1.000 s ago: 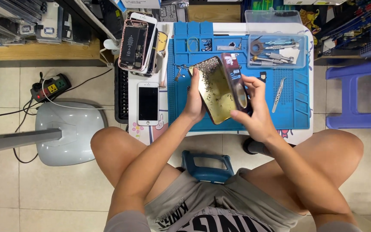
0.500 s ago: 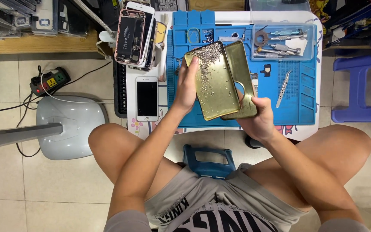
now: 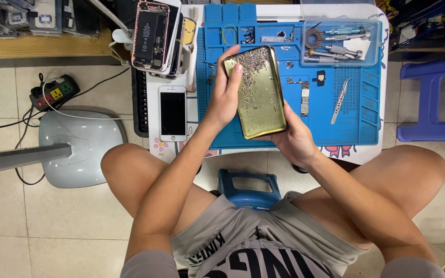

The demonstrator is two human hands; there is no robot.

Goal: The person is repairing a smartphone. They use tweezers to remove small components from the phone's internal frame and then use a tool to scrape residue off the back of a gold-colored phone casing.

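We hold the gold tin tray (image 3: 260,95) at upper centre of the frame, above the blue mat (image 3: 359,126). Left hand (image 3: 226,98) clasps its long edge, right hand (image 3: 293,138) cups beneath. Stiff, light, slick; its loose screws (image 3: 251,67) spill easily.

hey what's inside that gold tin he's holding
The gold tin holds a scatter of tiny silvery bits, likely screws, thickest toward its far end. The left hand reaches in with a finger; the right hand supports it from below. What lies under the tin is hidden.
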